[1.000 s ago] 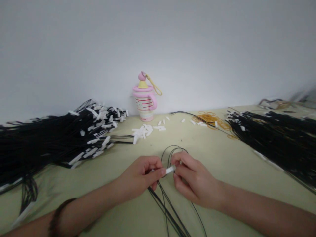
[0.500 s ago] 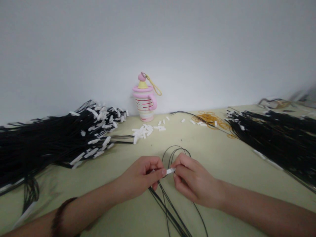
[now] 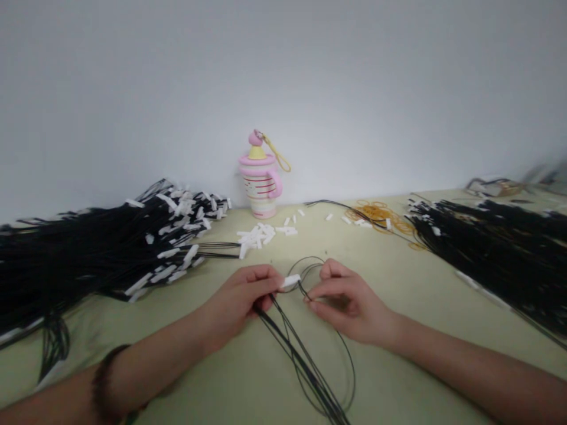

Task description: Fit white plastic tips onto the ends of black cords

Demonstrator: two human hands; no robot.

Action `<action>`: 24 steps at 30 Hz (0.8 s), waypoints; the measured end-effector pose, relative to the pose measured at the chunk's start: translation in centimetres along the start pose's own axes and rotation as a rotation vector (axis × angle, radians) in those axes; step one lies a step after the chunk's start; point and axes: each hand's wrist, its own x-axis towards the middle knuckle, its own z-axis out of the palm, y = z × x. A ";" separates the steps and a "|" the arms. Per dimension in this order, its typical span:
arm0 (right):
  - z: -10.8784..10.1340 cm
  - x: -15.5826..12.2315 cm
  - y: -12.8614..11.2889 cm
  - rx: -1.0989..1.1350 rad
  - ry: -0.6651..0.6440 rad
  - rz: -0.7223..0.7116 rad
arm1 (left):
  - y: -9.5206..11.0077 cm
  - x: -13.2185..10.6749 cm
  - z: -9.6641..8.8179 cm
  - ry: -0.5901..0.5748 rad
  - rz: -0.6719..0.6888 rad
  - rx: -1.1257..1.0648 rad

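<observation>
A small white connector (image 3: 291, 281) sticks out from the fingertips of my left hand (image 3: 248, 295), pinched between thumb and forefinger. Thin black wires (image 3: 305, 369) pass through the same hand and trail down toward the front edge of the view. My right hand (image 3: 349, 304) pinches thin black wire just to the right of the connector, where strands come out of its end. Loops of the wire curve behind and below my right fingers. Whether my left fingers also enclose a second connector is hidden.
Heaped at left are black wires with white connectors (image 3: 177, 212). Loose white connectors (image 3: 257, 236) lie before a pink-lidded cup (image 3: 261, 186). Yellow rubber bands (image 3: 376, 213) are scattered right of centre, beside another pile of black wires (image 3: 496, 254). A wall (image 3: 283, 71) rises behind.
Both hands have moved slightly up, the left one also to the left. My right fingers have shifted from the connector's end to the wires beside it, and more of the connector shows.
</observation>
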 end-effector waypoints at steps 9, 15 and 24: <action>0.2 0.3 0.8 0.375 -0.067 0.255 | 3.4 -1.6 -1.0 -0.014 0.139 -0.177; -0.6 1.4 1.9 0.810 0.187 0.416 | 4.3 -3.2 0.1 -0.169 0.249 0.468; -1.0 0.8 1.5 0.165 0.447 0.248 | 0.4 -0.4 0.3 -0.069 0.083 0.530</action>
